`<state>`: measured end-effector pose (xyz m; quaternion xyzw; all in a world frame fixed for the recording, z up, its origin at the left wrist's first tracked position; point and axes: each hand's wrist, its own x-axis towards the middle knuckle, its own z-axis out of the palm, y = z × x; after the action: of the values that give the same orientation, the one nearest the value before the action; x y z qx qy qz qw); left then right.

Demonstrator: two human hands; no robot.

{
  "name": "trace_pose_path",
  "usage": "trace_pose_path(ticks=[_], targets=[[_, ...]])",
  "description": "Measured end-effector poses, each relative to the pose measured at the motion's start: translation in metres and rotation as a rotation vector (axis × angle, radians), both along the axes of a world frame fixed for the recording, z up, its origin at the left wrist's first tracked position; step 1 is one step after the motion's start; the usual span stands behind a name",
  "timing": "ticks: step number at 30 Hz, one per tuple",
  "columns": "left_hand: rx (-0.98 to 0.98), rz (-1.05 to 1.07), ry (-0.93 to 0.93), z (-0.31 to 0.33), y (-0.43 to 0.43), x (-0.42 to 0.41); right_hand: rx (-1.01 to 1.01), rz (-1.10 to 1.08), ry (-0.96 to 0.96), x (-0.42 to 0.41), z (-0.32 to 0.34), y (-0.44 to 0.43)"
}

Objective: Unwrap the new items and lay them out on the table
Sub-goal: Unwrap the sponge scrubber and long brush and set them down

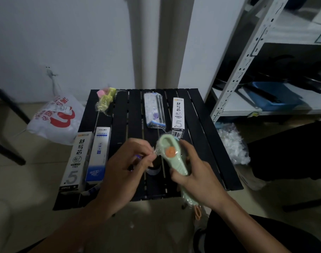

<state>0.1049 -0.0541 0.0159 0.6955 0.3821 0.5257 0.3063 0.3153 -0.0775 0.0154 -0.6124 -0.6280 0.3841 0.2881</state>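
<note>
The person's right hand (196,172) is wrapped around the lower half of a mint-green tool with an orange round knob (171,156), holding it tilted over the near middle of the black slatted table (207,128). It's still inside its clear wrapper (157,148), and the left hand (127,167) has its fingertips pinched shut on the edge of that plastic right beside the tool's rounded top. An orange loop hangs off the bottom end, below the right wrist.

Stuff already on the table: 2 white-and-black refill boxes, one at the near left (77,159) and one at the far right (179,114). Both show 3 big Chinese characters and a huge ".5", and the right one reads "20PCS". Just beside the left box sits a white-and-blue box (98,154) with "deli" at the top; the smaller print is too blurry to read. At the far middle lies a clear packet with white and dark pens (154,110), and at the far left corner a bagged yellow and pink item (106,100).

On the floor to the left there's a white plastic bag with red lettering (54,119), characters not readable from this angle. A metal shelf rack (247,57) stands to the right.
</note>
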Motion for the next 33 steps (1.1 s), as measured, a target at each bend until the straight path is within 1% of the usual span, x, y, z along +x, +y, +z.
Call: trace_pose_path(ticks=[3, 5, 8, 10, 12, 13, 15, 16, 17, 19, 21, 22, 24, 25, 27, 30, 33], targets=[[-0.072, -0.064, -0.079, 0.004, -0.001, 0.001, 0.009, -0.075, 0.051, 0.009, -0.002, 0.005], [-0.116, -0.092, -0.205, 0.006, 0.002, -0.002, -0.010, -0.095, 0.139, 0.013, -0.002, 0.006], [-0.174, -0.057, -0.369, 0.005, 0.012, -0.011, -0.077, -0.129, 0.303, 0.015, 0.002, 0.007], [-0.235, -0.015, -0.462, 0.002, 0.015, -0.013, -0.103, -0.135, 0.371, 0.016, 0.003, 0.009], [-0.353, 0.017, -0.574, 0.000, 0.016, -0.013, -0.089, -0.127, 0.363, 0.017, 0.003, 0.010], [-0.412, 0.032, -0.625, -0.004, 0.019, -0.014, -0.064, -0.111, 0.326, 0.017, 0.003, 0.010], [-0.516, -0.005, -0.717, -0.011, 0.024, -0.019, -0.019, -0.064, 0.244, 0.015, 0.003, 0.008], [-0.561, -0.043, -0.705, -0.013, 0.026, -0.022, -0.005, -0.038, 0.225, 0.014, 0.003, 0.007], [-0.626, -0.073, -0.649, -0.013, 0.027, -0.021, 0.007, -0.009, 0.218, 0.013, 0.002, 0.005], [-0.747, -0.064, -0.573, -0.015, 0.028, -0.012, 0.025, 0.045, 0.218, 0.009, 0.002, 0.002], [-0.899, -0.105, -0.501, -0.017, 0.021, -0.001, 0.023, 0.080, 0.237, 0.007, 0.002, 0.000], [-0.920, -0.128, -0.443, -0.013, 0.017, 0.004, 0.014, 0.095, 0.255, 0.006, 0.003, 0.000], [-0.869, -0.183, -0.403, -0.011, 0.012, 0.006, -0.012, 0.115, 0.307, 0.006, 0.003, 0.000], [-0.847, -0.182, -0.415, -0.012, 0.012, 0.004, -0.021, 0.115, 0.331, 0.007, 0.002, 0.000], [-0.817, -0.188, -0.408, -0.009, 0.012, 0.000, -0.025, 0.089, 0.332, 0.009, 0.002, 0.002], [-0.801, -0.228, -0.347, -0.006, 0.012, -0.003, -0.061, 0.081, 0.302, 0.012, 0.001, 0.004], [-0.775, -0.246, -0.332, -0.007, 0.013, -0.006, -0.137, 0.074, 0.363, 0.015, 0.004, 0.006]])
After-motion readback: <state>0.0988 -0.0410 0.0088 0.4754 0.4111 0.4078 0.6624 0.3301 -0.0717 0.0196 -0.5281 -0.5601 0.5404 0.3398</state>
